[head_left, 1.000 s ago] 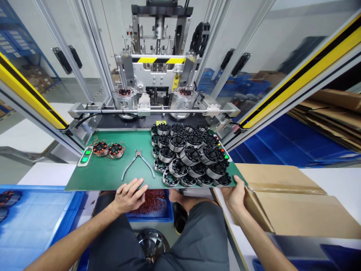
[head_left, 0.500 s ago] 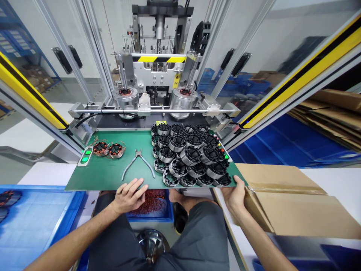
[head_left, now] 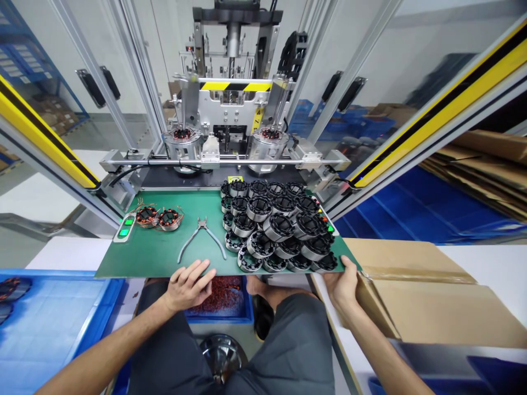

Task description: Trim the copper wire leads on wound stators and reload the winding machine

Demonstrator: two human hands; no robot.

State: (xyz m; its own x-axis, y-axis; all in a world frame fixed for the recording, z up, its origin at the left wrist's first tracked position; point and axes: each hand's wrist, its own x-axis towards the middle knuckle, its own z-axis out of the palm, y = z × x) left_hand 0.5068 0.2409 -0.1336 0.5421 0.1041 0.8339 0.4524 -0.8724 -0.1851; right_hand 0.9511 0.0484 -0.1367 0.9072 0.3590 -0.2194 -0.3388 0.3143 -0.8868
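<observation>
My left hand rests on the front edge of the green tabletop, its fingers stretched out and nothing in them. Just beyond its fingertips lie cutting pliers with grey-blue handles spread apart. At the right front corner my right hand grips the tabletop edge, thumb on top and the other fingers hidden below. Close to that hand stand stacked rows of black-and-silver stator cores without wire. Two copper-wound stators with loose wire ends sit at the left of the tabletop.
Behind the tabletop stands a winding machine with two stators in its round metal fixtures. A metal bar crosses in front. Cardboard boxes stand right, a blue tray left, and a blue bin with copper-coloured scraps below.
Both hands, the pliers and the stators on the tabletop stay put. In the machine, the two fixtures and the stators in them look slightly turned or shifted.
</observation>
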